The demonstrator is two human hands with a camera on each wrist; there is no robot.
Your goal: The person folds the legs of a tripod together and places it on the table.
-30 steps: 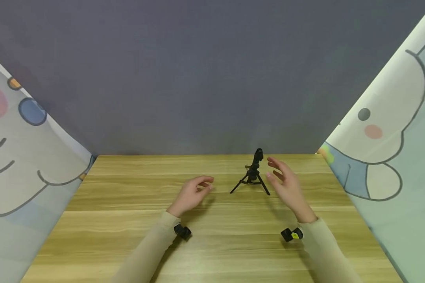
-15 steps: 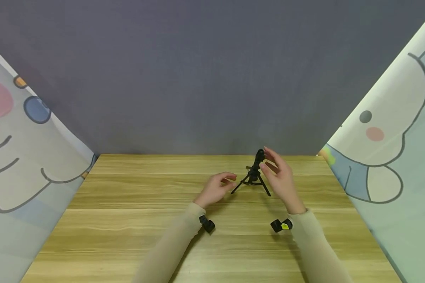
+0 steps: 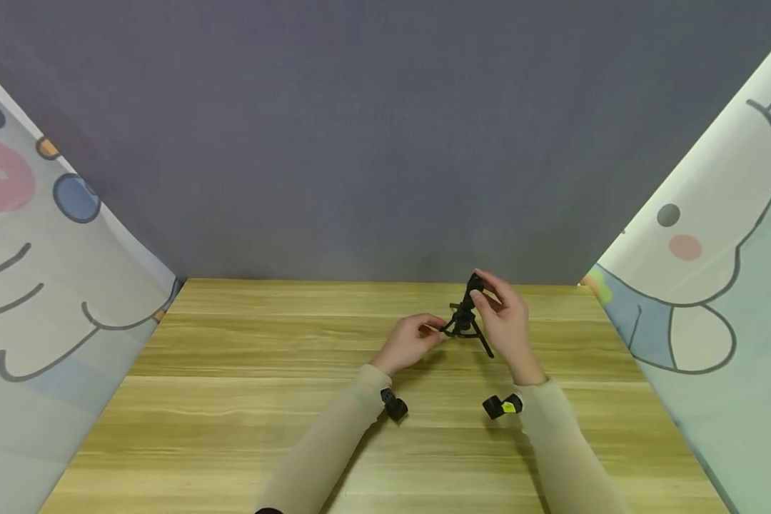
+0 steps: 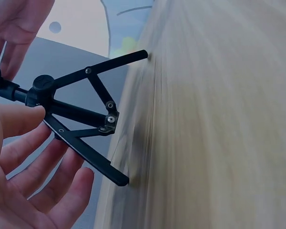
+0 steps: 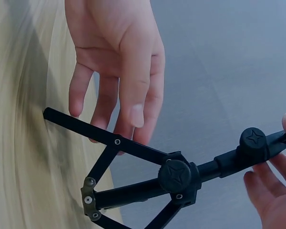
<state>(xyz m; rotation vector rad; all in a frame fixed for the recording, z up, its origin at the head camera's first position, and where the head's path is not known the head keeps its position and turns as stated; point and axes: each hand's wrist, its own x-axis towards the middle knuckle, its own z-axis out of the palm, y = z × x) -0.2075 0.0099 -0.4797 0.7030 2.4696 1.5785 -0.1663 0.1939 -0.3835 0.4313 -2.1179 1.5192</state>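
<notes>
A small black tripod [image 3: 464,318] stands on the wooden table with its legs spread. It has round knobs, one of them a knob [image 5: 175,175] where the legs meet. My right hand [image 3: 507,321] pinches the tripod's upper end between thumb and fingers; the right wrist view cuts part of this hand [image 5: 281,191] off. At the tripod's left side, my left hand [image 3: 411,343] has its fingers around one leg [image 5: 81,125]. The fingertips [image 4: 62,148] lie behind that leg, and in the right wrist view the left thumb [image 5: 136,112] looks apart from it.
The wood-grain table [image 3: 263,400] ends at a dark grey backdrop [image 3: 360,143] close behind the tripod. Cartoon-printed cloth hangs on the left [image 3: 45,285] and right [image 3: 694,300]. Each wrist carries a small black camera, one on the left sleeve [image 3: 394,405] and one on the right [image 3: 502,406].
My left hand has moved right to the tripod's left leg. The right hand has moved left onto the tripod's top and taken hold of it. The head view has shifted slightly.
</notes>
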